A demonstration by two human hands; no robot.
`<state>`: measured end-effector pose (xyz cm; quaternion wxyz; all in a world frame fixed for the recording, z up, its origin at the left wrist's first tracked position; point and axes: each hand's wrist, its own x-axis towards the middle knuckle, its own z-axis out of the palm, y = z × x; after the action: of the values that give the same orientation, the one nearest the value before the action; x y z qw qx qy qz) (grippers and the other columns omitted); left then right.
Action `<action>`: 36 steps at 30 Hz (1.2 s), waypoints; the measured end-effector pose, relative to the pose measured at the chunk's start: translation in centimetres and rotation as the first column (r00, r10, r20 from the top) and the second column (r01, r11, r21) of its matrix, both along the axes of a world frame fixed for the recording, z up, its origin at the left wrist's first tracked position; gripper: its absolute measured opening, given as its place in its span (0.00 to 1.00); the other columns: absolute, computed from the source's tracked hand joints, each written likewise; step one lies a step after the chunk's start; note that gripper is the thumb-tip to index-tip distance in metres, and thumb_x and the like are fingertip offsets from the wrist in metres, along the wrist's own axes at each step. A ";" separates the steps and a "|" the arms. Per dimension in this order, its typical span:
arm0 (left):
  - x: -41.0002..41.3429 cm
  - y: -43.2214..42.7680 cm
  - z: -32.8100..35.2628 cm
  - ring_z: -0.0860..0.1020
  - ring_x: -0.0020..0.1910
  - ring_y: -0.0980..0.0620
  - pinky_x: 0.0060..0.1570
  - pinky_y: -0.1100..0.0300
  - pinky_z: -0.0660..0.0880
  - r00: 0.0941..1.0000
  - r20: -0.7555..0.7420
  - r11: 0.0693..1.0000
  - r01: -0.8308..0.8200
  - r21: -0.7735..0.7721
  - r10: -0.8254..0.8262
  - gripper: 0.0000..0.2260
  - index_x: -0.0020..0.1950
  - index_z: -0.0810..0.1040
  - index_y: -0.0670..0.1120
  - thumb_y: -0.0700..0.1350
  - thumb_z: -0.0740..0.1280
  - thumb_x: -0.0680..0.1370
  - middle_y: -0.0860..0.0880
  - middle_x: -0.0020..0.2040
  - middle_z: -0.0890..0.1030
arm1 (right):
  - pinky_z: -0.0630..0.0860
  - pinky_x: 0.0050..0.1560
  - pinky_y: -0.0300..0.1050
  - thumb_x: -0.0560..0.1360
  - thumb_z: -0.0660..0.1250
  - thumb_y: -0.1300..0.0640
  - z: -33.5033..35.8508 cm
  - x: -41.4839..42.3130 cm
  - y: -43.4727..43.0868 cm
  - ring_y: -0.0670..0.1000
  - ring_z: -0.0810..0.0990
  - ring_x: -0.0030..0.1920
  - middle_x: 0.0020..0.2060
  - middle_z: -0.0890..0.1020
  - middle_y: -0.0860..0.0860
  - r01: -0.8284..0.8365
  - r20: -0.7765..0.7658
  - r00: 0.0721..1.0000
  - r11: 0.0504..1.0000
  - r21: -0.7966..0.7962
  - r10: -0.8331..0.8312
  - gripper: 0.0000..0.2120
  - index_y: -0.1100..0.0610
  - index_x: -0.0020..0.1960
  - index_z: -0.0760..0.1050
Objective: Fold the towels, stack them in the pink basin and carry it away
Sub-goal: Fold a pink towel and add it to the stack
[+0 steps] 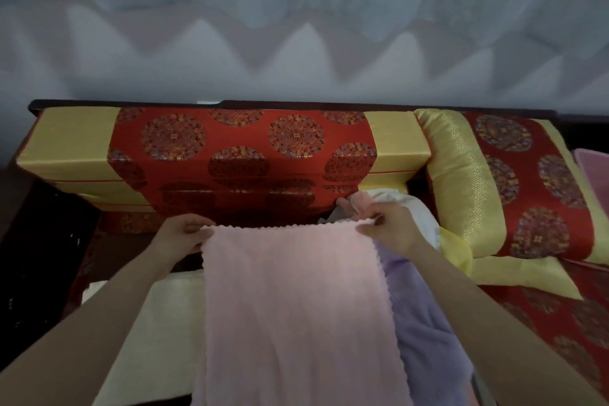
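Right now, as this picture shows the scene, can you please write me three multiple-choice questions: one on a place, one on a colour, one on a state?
1. Where is the pink basin?
A) at the far right edge
B) on the left
C) under the towels

2. Which colour shows from under the pink towel, on its right?
A) green
B) purple
C) black

3. How is the pink towel held?
A) it lies untouched
B) by one hand only
C) the left hand and right hand each pinch a far corner

Answers: 1 A, its rim shows at the right edge; 2 B, a purple towel lies there; 3 C, both hands pinch the far edge.
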<state>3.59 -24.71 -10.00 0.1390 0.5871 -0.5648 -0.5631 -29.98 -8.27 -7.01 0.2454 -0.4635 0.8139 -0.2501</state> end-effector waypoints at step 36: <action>0.4 0.3 15.2 0.75 0.38 0.64 0.39 0.71 0.67 0.861 0.152 0.689 0.484 -0.539 -0.486 0.09 0.37 0.78 0.57 0.45 0.68 0.76 0.60 0.40 0.80 | 0.65 0.41 0.44 0.66 0.58 0.53 11.5 -2.8 1.4 0.53 0.72 0.43 0.39 0.72 0.50 -0.019 -0.348 0.934 0.963 -0.268 -0.078 0.13 0.60 0.39 0.77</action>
<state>4.02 -24.46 5.17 0.1521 0.3491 -0.8386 -0.3896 -32.80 -6.82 4.44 0.0259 -0.5174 0.8106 -0.2731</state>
